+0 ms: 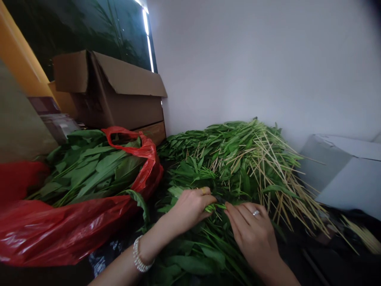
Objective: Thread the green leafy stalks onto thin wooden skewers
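My left hand (pixel 192 206), with a ring and a beaded bracelet, is closed around a small bunch of green stems (pixel 219 206). Fingertips of my right hand (pixel 251 224), which wears a silver ring, pinch the other end of these stems. Both hands are close together above loose long green leaves (pixel 198 262). Behind them lies a large heap of leafy greens (pixel 235 139), with many thin pale sticks (pixel 268 167) lying over its right side. What is inside the left palm is hidden.
To the left, a red plastic bag (pixel 98 214) holds broad green leaves (pixel 95 167). An open cardboard box (pixel 127 107) stands behind it. At the right is a white box (pixel 351 174), with more thin sticks (pixel 364 234) in front. A white wall (pixel 253 59) closes off the back.
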Motion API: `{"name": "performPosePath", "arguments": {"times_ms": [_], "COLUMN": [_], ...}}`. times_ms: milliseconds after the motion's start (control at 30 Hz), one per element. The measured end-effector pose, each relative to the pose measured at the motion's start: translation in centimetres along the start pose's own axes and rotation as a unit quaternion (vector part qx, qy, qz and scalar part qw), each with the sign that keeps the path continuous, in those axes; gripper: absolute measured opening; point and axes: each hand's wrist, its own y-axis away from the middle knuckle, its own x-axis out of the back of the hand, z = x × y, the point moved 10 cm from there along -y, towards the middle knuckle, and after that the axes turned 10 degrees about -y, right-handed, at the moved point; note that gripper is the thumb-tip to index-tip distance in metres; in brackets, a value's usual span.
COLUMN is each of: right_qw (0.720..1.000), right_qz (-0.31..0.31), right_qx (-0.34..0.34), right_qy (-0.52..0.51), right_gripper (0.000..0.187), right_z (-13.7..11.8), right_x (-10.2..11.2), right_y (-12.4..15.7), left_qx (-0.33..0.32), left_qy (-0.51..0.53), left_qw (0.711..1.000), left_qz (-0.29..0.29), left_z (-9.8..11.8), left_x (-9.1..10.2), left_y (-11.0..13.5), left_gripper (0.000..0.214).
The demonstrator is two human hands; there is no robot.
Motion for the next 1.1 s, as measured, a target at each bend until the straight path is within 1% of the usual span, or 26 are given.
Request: {"name": "performPosePath", "arguments": {"times_ms": [100, 167, 233, 300, 367, 400, 467, 500, 533, 567, 600, 667, 733, 833, 900, 967, 1033, 1100], "right_qw": [1.0, 1.0, 1.0, 0.999, 0.999, 0.998, 0.996, 0.994, 0.992, 0.988, 0.985, 0.981, 0.981, 0.987, 0.991, 0.994, 0.995, 0.996], "right_qz": [0.005, 0.012, 0.01, -0.001, -0.011, -0.01, 0.0, 0.006, 0.009, 0.009, 0.005, -0.009, -0.021, -0.025, -0.025, -0.027, -0.03, -0.03], "right_qx": [-0.007, -0.017, -0.028, -0.035, -0.041, -0.047, -0.067, -0.082, -0.099, -0.116, -0.13, -0.148, -0.144, -0.116, -0.095, -0.078, -0.063, -0.051], "right_qy": [-0.01, -0.004, 0.004, -0.001, -0.022, -0.034, -0.058, -0.07, -0.083, -0.097, -0.111, -0.129, -0.132, -0.108, -0.086, -0.071, -0.065, -0.063], "right_gripper": [0.017, 0.017, 0.017, 0.016, 0.016, 0.017, 0.018, 0.018, 0.018, 0.018, 0.017, 0.018, 0.018, 0.017, 0.016, 0.016, 0.016, 0.017], "right_z": [0.2, 0.4, 0.6, 0.6, 0.6, 0.8, 1.6, 2.2, 2.8, 3.4, 3.9, 4.5, 4.4, 3.5, 2.8, 2.3, 1.8, 1.4], "right_x": [0.2, 0.4, 0.4, 0.1, -0.1, -0.2, 0.0, 0.0, 0.0, -0.2, -0.4, -1.0, -1.4, -1.5, -1.3, -1.2, -1.2, -1.1], "right_y": [-0.1, -0.1, -0.1, -0.2, -0.1, 0.0, 0.2, 0.4, 0.6, 0.8, 1.0, 1.3, 1.4, 1.1, 0.8, 0.6, 0.5, 0.4], "left_qx": [0.005, 0.013, 0.029, 0.056, 0.1, 0.131, 0.204, 0.237, 0.255, 0.259, 0.249, 0.208, 0.177, 0.151, 0.109, 0.059, 0.024, 0.003], "left_qy": [-0.018, -0.016, 0.002, 0.05, 0.122, 0.161, 0.233, 0.266, 0.289, 0.302, 0.306, 0.301, 0.286, 0.242, 0.196, 0.146, 0.098, 0.054], "left_qw": [1.0, 1.0, 0.999, 0.995, 0.981, 0.968, 0.93, 0.91, 0.895, 0.889, 0.89, 0.902, 0.915, 0.942, 0.965, 0.983, 0.994, 0.998], "left_qz": [0.0, 0.01, 0.03, 0.061, 0.109, 0.139, 0.196, 0.214, 0.223, 0.227, 0.229, 0.229, 0.222, 0.176, 0.136, 0.093, 0.049, 0.012], "left_z": [-0.1, -0.2, -0.6, -1.6, -3.5, -4.8, -8.0, -9.5, -10.6, -11.2, -11.4, -10.9, -9.7, -7.4, -5.1, -2.8, -1.2, -0.1], "left_x": [0.0, 0.1, 0.2, 0.2, 0.4, 0.5, 0.9, 1.0, 1.2, 1.6, 2.3, 3.9, 5.2, 5.6, 5.0, 4.0, 2.6, 1.3], "left_y": [0.0, 0.1, 0.1, 0.1, 0.2, 0.4, 1.2, 1.7, 2.0, 2.1, 2.1, 1.8, 1.5, 0.8, 0.2, -0.2, -0.4, -0.5], "left_gripper": [0.022, 0.02, 0.018, 0.017, 0.016, 0.015, 0.013, 0.012, 0.012, 0.013, 0.014, 0.015, 0.014, 0.013, 0.014, 0.02, 0.025, 0.025]}}
